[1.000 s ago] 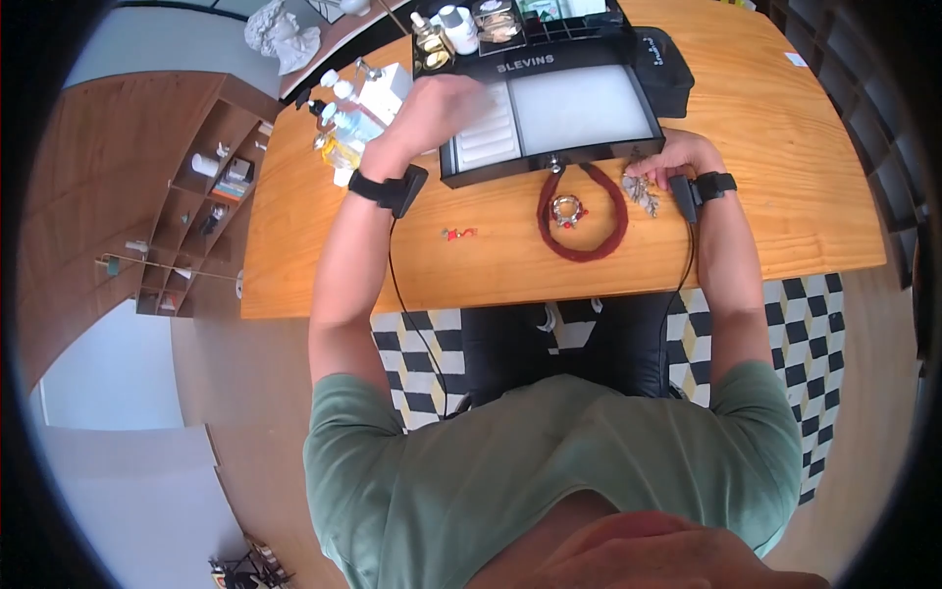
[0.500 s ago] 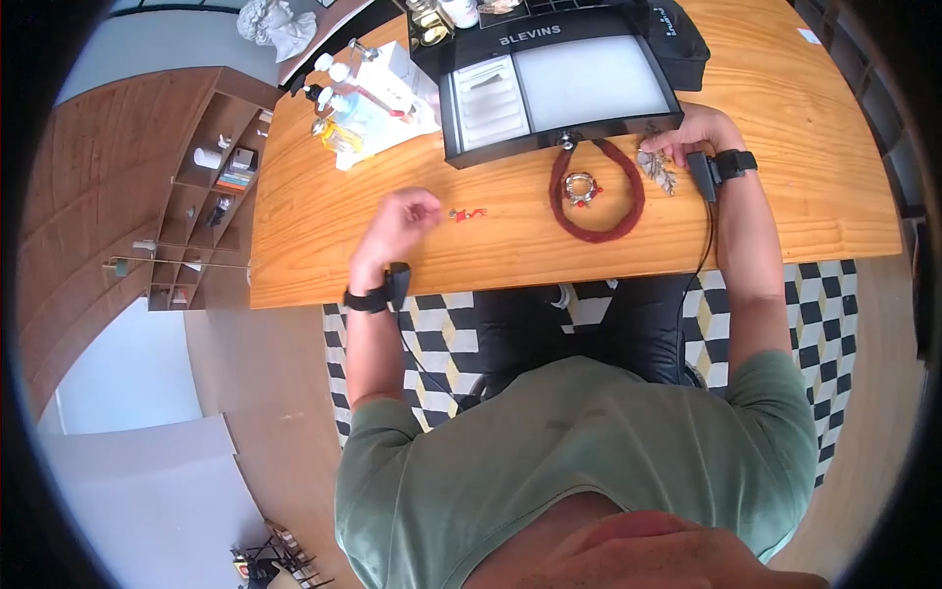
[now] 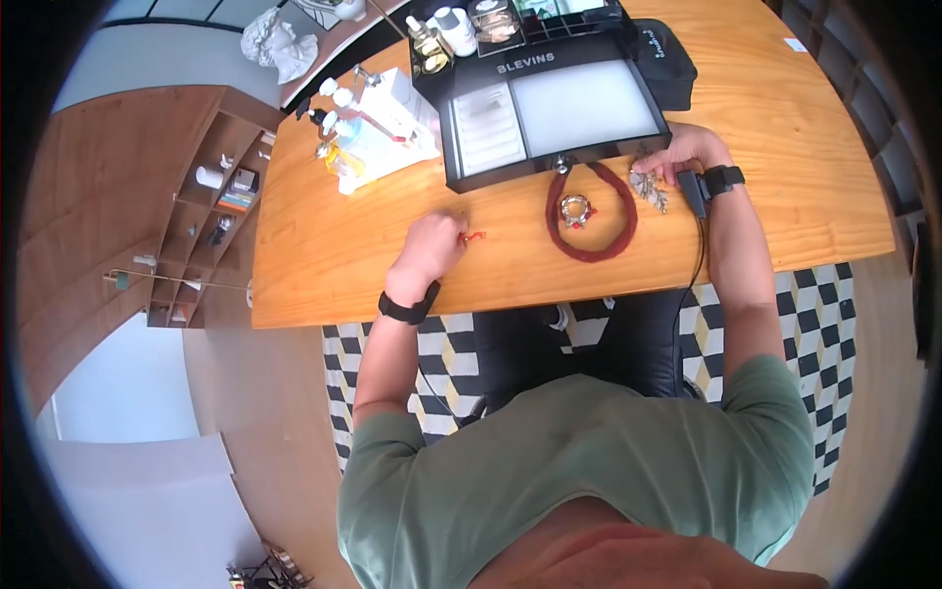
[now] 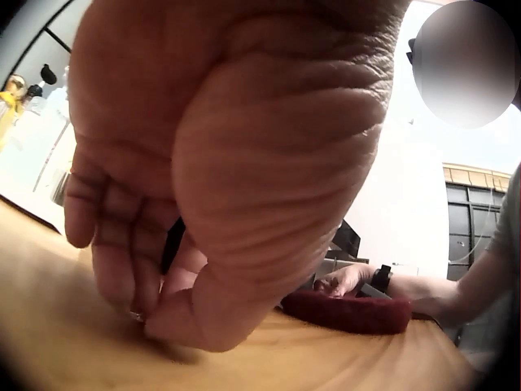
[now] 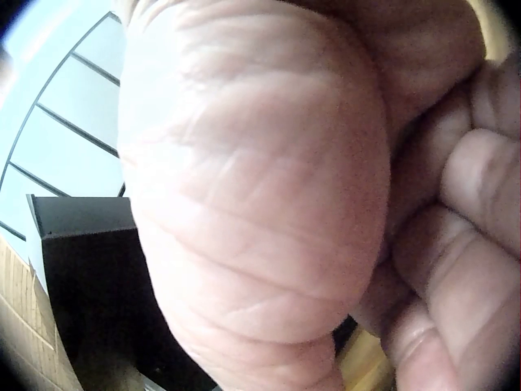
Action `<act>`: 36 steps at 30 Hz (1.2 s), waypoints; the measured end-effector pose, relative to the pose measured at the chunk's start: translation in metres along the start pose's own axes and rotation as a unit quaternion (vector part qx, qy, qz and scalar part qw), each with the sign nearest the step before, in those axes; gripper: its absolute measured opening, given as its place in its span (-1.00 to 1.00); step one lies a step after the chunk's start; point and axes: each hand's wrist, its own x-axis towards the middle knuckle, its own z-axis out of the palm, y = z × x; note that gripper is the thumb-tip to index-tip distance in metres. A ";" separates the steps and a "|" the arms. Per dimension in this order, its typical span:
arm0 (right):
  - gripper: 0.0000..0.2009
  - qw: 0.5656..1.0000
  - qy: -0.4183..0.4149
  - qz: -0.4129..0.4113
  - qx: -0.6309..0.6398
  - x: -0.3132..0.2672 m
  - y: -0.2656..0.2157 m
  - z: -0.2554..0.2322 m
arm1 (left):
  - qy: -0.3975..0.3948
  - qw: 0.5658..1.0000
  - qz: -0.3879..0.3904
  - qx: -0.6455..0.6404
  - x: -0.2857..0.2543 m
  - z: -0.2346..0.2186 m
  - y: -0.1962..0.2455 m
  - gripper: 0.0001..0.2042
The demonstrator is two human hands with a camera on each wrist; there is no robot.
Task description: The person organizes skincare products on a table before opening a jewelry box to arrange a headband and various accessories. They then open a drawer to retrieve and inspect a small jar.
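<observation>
At the table's near left, my left hand pinches one end of a small red ornament with thumb and fingers. In the left wrist view its fingertips come down right at the wood, and a bit of silver shows between them. Beside the drawer's right front corner, my right hand has curled fingers at the upper end of a silver leaf-shaped ornament, gripping it. A dark red ring-shaped band lies between the hands, with a silver and red beaded bracelet inside it.
A black organizer marked BLEVINS has its drawer pulled out, with ribbed white padding at left and a flat white pad at right. A black case stands to its right. Bottles and a white box crowd the left.
My left hand has come from over the drawer's ribbed section down to the table, then right onto the red ornament. My right hand has stayed at the leaf-shaped ornament.
</observation>
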 end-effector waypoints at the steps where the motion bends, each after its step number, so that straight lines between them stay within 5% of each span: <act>1: -0.50 1.000 0.007 -0.013 0.008 -0.002 -0.001 0.002 | 0.004 1.000 0.007 0.019 0.001 0.001 -0.001 -0.96; 9: -0.56 0.998 -0.021 -0.010 -0.054 0.018 0.016 -0.011 | 0.060 0.992 0.018 -0.112 -0.016 -0.017 -0.018 -0.88; 11: -0.57 0.998 -0.019 -0.008 -0.056 0.017 0.015 -0.011 | 0.098 0.929 -0.094 -0.343 -0.025 -0.016 -0.037 -0.86; 14: -0.58 0.998 -0.011 0.000 -0.064 0.023 0.019 -0.010 | 0.157 0.898 -0.105 -0.398 -0.026 -0.041 -0.041 -0.90; 22: -0.59 0.998 -0.009 0.002 -0.068 0.029 0.023 -0.013 | 0.225 0.842 -0.027 -0.490 -0.001 -0.111 -0.010 -0.92; 28: -0.58 0.998 -0.011 -0.017 -0.057 0.018 0.015 -0.010 | 0.201 0.851 -0.013 -0.484 0.041 -0.130 0.010 -0.90; 36: -0.58 0.997 -0.030 -0.019 -0.064 0.019 0.016 -0.011 | 0.077 0.884 0.000 -0.461 0.093 -0.117 0.015 -0.89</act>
